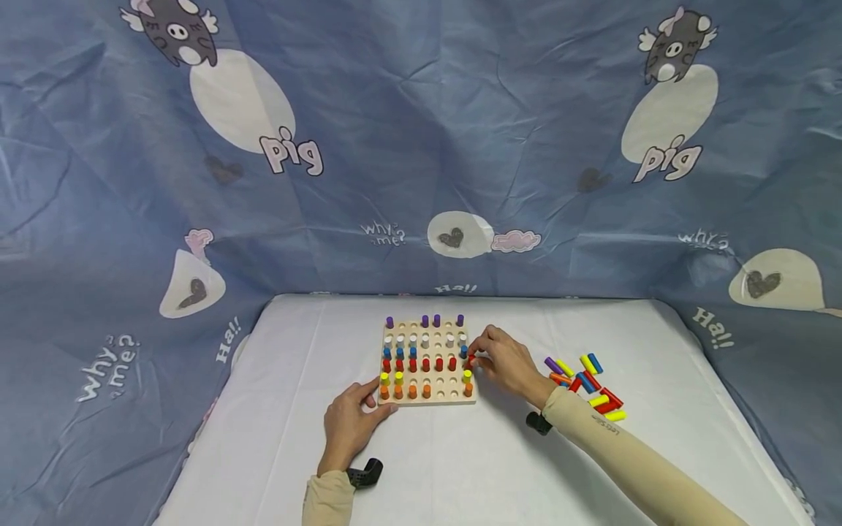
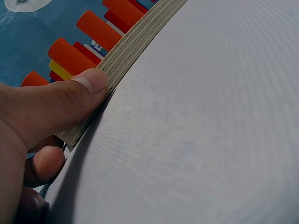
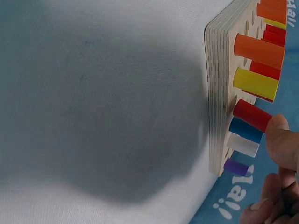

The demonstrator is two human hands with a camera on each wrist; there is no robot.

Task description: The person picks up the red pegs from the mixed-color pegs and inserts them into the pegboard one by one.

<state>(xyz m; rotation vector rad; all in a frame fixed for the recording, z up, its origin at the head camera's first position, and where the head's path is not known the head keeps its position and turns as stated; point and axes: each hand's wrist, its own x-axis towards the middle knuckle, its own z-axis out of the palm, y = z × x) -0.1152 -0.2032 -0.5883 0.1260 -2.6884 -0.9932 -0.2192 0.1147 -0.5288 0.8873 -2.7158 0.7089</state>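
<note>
A wooden pegboard (image 1: 454,398) lies on the table with coloured pegs standing in rows: purple at the back, then white, blue, red, yellow and orange in front. My left hand (image 1: 351,420) holds its front left corner, the thumb (image 2: 96,81) against the layered front edge and the fingers round the left side. At the right end of the red row, my right hand (image 1: 506,359) pinches the top of a red peg (image 3: 252,115). That peg is upright at its hole, beside a blue peg (image 3: 245,129) and a yellow peg (image 3: 256,84). Several holes in the board are bare.
A loose pile of red, yellow, blue, orange and purple pegs, with a yellow peg (image 1: 616,416) at its front, lies right of the board near my right forearm. White cloth covers the table (image 1: 447,467). A blue printed curtain (image 1: 421,146) stands behind and at both sides.
</note>
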